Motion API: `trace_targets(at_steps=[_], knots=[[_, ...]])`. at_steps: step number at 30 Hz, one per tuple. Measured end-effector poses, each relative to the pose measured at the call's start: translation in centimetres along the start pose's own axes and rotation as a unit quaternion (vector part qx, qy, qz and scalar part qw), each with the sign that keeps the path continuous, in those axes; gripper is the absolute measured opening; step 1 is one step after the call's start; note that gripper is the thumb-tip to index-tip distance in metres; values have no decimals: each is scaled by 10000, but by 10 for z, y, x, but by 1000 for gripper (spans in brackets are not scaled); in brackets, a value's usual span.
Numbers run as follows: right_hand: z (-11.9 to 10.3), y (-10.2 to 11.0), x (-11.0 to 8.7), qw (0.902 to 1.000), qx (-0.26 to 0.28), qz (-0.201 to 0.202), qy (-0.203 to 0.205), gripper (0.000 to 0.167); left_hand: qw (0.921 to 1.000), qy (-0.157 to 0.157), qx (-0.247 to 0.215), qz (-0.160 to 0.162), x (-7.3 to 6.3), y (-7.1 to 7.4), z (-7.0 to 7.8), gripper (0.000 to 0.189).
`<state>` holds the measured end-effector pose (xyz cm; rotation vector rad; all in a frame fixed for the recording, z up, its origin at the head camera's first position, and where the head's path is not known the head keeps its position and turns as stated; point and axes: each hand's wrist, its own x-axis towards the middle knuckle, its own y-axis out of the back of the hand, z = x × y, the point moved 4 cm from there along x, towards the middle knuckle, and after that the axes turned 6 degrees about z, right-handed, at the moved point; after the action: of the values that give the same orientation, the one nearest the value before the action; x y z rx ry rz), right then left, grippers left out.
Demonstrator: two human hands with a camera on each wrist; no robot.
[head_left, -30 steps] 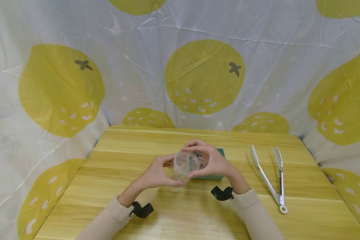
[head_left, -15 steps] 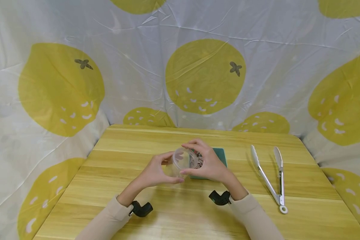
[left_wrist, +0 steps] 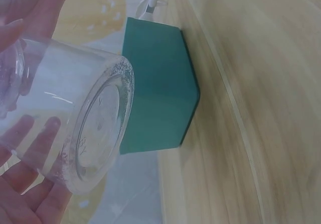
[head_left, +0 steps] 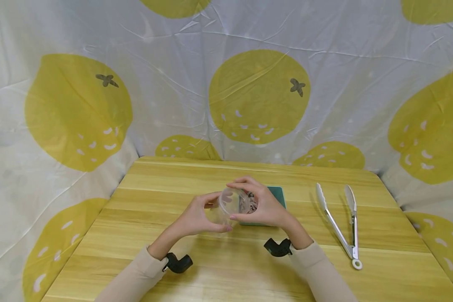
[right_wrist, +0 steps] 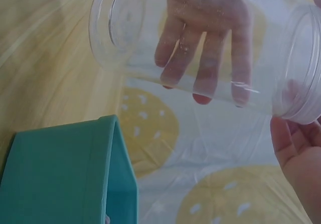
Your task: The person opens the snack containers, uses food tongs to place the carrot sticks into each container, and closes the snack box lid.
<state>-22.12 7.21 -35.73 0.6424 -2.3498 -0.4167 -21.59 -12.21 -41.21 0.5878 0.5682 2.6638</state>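
Both hands hold a clear plastic jar (right_wrist: 145, 43) above the table, tilted with its base down toward the table. My left hand (head_left: 200, 216) grips the jar's body, its fingers showing through the clear wall in the right wrist view. At the upper end, my right hand (head_left: 268, 205) has thumb and fingers round the clear lid (right_wrist: 303, 68). The jar looks see-through with nothing inside. Just beyond it stands a green box (left_wrist: 158, 83), partly hidden by my right hand, with small brownish-grey pieces (head_left: 252, 204) inside.
Metal tongs (head_left: 352, 247) with white tips lie spread apart on the right of the wooden table (head_left: 154, 172). A white curtain (head_left: 173, 84) printed with yellow fruit surrounds the table at the back and sides. Each wrist wears a black camera mount (head_left: 179, 263).
My right hand has shifted slightly left at the lid, its thumb moving left along the rim. More of the green box's right side shows. My left hand has barely moved.
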Motion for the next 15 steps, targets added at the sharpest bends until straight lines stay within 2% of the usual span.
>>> trace_targets(at_steps=[1, 4, 8, 9, 12, 15], knots=[[-5, 1, 0, 10000, 52, -66, 39, 66, 10000, -19, -17, -25, 0, 0, 0, 74], [-1, 2, 0, 9992, 198, -302, 159, 66, 10000, -44, -4, -53, 1, -2, -1, 74], [19, 0, -3, 9977, 285, -535, 287, 71, 9999, -72, 66, -68, 1, -4, 0, 75], [18, 1, -3, 9975, 287, -572, 306, 72, 9999, -90, 84, -70, 0, -4, 1, 75], [17, 2, -4, 9976, 307, -560, 274, 78, 9999, -111, 113, -30, 0, -4, 2, 75], [17, 3, -5, 9984, 388, -347, 207, 85, 9999, -119, 110, 3, 0, -4, 2, 75]])
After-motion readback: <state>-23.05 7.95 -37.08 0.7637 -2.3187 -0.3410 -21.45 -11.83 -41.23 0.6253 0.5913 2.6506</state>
